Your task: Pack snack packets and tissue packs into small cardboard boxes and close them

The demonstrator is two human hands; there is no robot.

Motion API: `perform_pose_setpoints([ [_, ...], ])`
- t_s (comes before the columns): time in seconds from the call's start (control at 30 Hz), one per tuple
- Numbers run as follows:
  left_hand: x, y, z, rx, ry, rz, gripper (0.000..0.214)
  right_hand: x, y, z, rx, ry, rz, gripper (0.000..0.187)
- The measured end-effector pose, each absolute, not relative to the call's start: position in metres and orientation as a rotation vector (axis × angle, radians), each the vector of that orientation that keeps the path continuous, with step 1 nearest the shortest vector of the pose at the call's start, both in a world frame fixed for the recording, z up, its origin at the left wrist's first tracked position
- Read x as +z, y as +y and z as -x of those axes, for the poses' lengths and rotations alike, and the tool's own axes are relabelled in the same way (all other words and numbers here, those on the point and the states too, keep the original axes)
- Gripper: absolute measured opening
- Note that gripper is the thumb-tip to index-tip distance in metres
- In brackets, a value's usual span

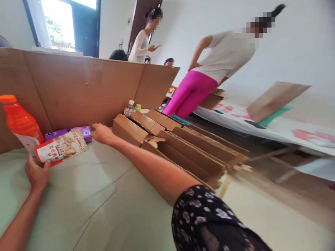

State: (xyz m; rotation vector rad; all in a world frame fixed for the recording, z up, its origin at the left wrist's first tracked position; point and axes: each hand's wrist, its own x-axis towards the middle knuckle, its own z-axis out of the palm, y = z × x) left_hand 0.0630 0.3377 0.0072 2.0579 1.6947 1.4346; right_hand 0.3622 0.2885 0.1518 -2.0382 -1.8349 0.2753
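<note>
Red-edged snack pouch (61, 150) lies flat, long axis rising rightward, left hand (37, 173) fingers pinching its lower-left end.

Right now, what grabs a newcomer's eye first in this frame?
Probably the orange bottle at far left, upright against the cardboard wall. Beside it the left hand grips the corner of a red and white snack packet, while the right hand reaches toward the purple boxes. To the right lies a stack of flattened cartons, and behind it a person in bright pink trousers bends over a table.
</note>
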Motion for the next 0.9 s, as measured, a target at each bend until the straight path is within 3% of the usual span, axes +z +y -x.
perform_pose_setpoints([
  [0.2, 0.023, 0.288, -0.104, 1.497, 1.629, -2.127, 0.065, 0.224, 0.221, -0.447, 0.121, -1.873, 2.165, 0.02],
  [0.43, 0.065, 0.243, -0.216, 1.31, 1.067, -2.48, 0.055, 0.202, 0.191, -0.508, 0.155, -1.771, 2.32, 0.016],
  [0.63, 0.103, 0.251, -0.325, 1.067, 0.692, -2.657, 0.066, 0.195, 0.185, -0.512, 0.382, -1.953, 2.143, 0.036],
  [0.8, 0.107, 0.269, -0.366, 0.942, 0.604, -2.728, 0.029, 0.189, 0.202, -0.527, 0.369, -2.13, 2.203, 0.022],
  [0.9, 0.103, 0.274, -0.368, 0.912, 0.62, -2.753, 0.026, 0.179, 0.225, -0.535, 0.305, -2.207, 2.298, 0.022],
])
